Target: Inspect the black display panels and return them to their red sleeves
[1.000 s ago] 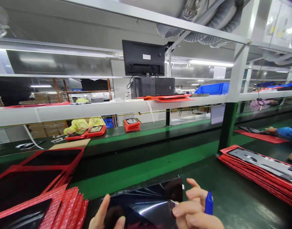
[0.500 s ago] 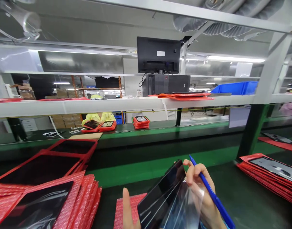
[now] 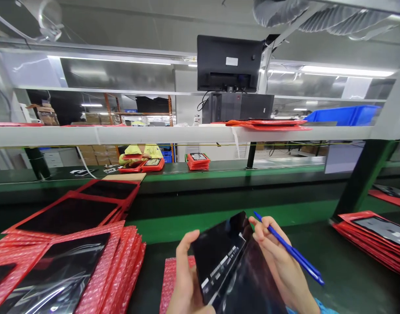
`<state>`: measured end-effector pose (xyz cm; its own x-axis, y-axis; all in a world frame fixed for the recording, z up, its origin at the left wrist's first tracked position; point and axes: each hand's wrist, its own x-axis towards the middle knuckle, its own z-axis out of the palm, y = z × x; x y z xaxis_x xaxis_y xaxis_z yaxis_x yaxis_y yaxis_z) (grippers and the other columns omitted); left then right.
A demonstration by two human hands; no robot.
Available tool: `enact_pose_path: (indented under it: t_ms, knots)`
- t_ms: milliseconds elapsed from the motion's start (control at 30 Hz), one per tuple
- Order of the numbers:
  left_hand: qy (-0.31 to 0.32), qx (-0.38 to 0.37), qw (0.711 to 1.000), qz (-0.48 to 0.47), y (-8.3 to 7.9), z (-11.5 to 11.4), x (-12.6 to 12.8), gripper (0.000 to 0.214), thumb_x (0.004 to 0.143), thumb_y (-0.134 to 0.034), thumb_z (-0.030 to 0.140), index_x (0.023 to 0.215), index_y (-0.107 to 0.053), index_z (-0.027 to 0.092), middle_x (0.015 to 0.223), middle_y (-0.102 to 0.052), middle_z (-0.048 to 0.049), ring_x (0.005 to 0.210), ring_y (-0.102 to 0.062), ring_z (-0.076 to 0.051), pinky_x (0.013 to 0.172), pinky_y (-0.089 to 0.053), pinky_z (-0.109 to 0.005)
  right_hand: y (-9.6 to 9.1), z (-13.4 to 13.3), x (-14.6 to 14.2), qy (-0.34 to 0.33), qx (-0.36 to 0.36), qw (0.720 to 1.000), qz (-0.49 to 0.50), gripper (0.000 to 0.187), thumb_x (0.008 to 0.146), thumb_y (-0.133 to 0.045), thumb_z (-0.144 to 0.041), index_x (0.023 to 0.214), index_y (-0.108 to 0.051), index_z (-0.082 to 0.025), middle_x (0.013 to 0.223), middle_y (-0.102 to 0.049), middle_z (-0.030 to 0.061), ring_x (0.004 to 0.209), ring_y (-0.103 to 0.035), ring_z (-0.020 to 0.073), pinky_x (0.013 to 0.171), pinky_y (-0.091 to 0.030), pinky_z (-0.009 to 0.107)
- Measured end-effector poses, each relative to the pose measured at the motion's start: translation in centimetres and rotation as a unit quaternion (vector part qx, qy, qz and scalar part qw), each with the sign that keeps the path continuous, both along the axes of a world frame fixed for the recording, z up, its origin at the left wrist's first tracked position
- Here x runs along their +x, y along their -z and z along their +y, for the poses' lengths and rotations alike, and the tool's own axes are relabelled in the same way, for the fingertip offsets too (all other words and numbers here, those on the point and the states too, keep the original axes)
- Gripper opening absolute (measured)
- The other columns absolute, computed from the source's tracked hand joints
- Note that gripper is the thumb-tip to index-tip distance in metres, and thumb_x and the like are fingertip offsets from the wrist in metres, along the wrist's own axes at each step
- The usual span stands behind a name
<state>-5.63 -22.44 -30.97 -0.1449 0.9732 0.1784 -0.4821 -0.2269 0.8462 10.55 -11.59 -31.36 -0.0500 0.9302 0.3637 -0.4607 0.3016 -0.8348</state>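
My left hand [image 3: 186, 274] is closed on the left edge of a black glossy screen panel [image 3: 217, 248], which it holds tilted above the bench. A protective film [image 3: 252, 279] stands partly away from the panel's face, with reflections on both. At the panel's upper right corner, the fingertips of my right hand [image 3: 280, 255] pinch the film's edge. A blue pen [image 3: 294, 253] is also held in that hand, slanting down to the right. Below the panel lies a red bubble-wrap pouch [image 3: 169, 279], mostly covered by my left hand.
Stacked red bubble pouches [image 3: 121, 266] with black screens fill the left side. More red pouches [image 3: 360, 240] with grey parts lie at right, beside a dark green post [image 3: 360, 183]. A white shelf beam [image 3: 154, 136] crosses ahead. A person in yellow [image 3: 142, 152] works beyond it.
My left hand, formerly with its thumb raised at the panel's lower left, now grips its left edge. The panel has turned, and the film looks darker. The view has shifted slightly.
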Motion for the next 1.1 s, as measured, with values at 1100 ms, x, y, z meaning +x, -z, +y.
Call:
enact_pose_path:
  t_ms: [1100]
  knots:
    - [0.036, -0.103, 0.980, -0.169, -2.2, 2.1, -3.1, 0.074, 0.077, -0.068, 0.028, 0.142, -0.035, 0.039, 0.122, -0.064, 0.0041, 0.110, -0.062, -0.019, 0.102, -0.042, -0.034, 0.7, 2.8, -0.5, 0.000, -0.183, 0.975, 0.124, 0.037, 0.049, -0.069, -0.011, 0.076, -0.050, -0.026, 0.061, -0.059, -0.0094, 0.083, -0.066, 0.0176, 0.090, -0.048, 0.035]
